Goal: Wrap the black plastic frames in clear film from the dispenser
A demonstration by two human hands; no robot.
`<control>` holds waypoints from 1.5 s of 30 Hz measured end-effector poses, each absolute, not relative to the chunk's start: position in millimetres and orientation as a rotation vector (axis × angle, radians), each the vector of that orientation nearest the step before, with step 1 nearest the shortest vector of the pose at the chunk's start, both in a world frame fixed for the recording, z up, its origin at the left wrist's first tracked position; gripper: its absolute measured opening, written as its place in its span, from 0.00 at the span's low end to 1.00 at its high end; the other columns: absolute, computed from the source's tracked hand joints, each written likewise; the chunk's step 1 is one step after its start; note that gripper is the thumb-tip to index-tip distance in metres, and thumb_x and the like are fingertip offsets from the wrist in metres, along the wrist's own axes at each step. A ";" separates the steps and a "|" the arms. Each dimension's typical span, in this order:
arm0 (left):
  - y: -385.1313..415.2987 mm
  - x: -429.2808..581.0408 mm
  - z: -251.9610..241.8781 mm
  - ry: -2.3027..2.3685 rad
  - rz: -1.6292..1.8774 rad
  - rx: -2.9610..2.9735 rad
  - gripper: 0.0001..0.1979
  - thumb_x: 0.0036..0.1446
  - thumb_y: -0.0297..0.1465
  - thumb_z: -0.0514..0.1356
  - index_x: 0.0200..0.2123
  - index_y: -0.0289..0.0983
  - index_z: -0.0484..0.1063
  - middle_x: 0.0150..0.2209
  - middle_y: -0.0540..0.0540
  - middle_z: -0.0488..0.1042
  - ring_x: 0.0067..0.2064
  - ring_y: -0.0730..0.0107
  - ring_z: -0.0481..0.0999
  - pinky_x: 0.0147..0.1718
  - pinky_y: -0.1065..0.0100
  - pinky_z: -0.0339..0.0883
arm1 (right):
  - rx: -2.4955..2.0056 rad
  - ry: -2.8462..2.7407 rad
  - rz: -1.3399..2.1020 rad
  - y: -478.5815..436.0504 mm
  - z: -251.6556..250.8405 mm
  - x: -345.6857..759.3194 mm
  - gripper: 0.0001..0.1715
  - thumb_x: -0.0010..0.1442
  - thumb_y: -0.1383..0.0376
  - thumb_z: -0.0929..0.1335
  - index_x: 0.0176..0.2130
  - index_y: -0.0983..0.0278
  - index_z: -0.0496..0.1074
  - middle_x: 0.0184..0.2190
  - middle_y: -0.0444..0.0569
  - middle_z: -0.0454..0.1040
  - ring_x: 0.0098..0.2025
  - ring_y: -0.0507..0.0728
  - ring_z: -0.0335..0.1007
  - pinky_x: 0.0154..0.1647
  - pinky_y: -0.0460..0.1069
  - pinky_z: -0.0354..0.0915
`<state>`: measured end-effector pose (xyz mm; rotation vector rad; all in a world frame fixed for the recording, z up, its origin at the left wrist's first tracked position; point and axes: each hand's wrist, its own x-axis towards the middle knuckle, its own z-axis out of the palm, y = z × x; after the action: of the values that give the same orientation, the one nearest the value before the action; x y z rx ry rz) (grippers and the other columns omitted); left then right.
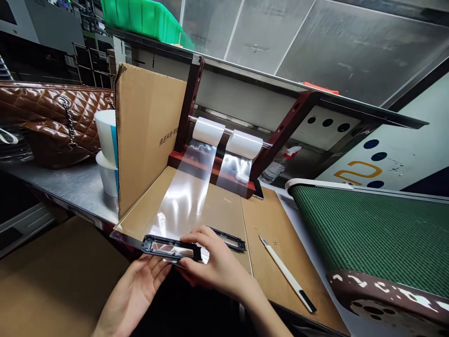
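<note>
A black rectangular frame (171, 247) with a long slot is tilted at the front edge of the cardboard-covered table. My right hand (213, 262) pinches its right end between thumb and fingers. Beneath its left part, my left hand (142, 281) is palm up with the fingers stretched out, their tips at the underside. Clear film (185, 192) runs from a left roll (208, 131) down to the frame. Behind my right hand lies a second black frame (233, 241), partly hidden. A second roll (245, 144) hangs beside the first, its film ending on the red-brown holder.
On the right of the cardboard lies a white-handled knife (287, 274). A green conveyor belt (372, 234) runs beyond it. An upright cardboard sheet (147, 135) stands at the left, near white tubs (107, 159) and a brown bag (45, 121). A spray bottle (275, 168) is behind.
</note>
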<state>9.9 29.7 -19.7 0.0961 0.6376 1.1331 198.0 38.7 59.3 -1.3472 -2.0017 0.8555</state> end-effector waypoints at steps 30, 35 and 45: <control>37.8 -16.1 -15.5 0.925 1.292 0.497 0.17 0.37 0.38 0.76 0.31 0.38 0.78 0.33 0.49 0.79 0.37 0.67 0.78 0.38 0.74 0.76 | -1.302 -2.080 0.563 36.7 45.5 184.8 0.19 0.54 0.75 0.71 0.46 0.62 0.71 0.42 0.50 0.71 0.46 0.58 0.69 0.47 0.52 0.69; 38.2 -15.2 -18.4 0.913 1.299 0.437 0.17 0.36 0.35 0.77 0.30 0.38 0.77 0.34 0.49 0.80 0.38 0.67 0.78 0.39 0.74 0.76 | -1.343 -2.098 0.618 38.0 45.2 184.3 0.20 0.54 0.75 0.72 0.46 0.62 0.72 0.43 0.50 0.71 0.46 0.58 0.68 0.48 0.52 0.68; 25.5 1.8 -15.9 0.750 1.335 0.253 0.17 0.43 0.39 0.72 0.37 0.42 0.78 0.42 0.48 0.80 0.46 0.61 0.77 0.45 0.66 0.76 | -1.332 -2.071 0.692 43.7 43.0 180.6 0.19 0.53 0.76 0.72 0.46 0.67 0.73 0.41 0.50 0.70 0.45 0.58 0.68 0.47 0.52 0.67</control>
<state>1.8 25.5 -15.9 0.2529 0.7499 1.3346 180.6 43.7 43.0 -1.3318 -2.0705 0.6923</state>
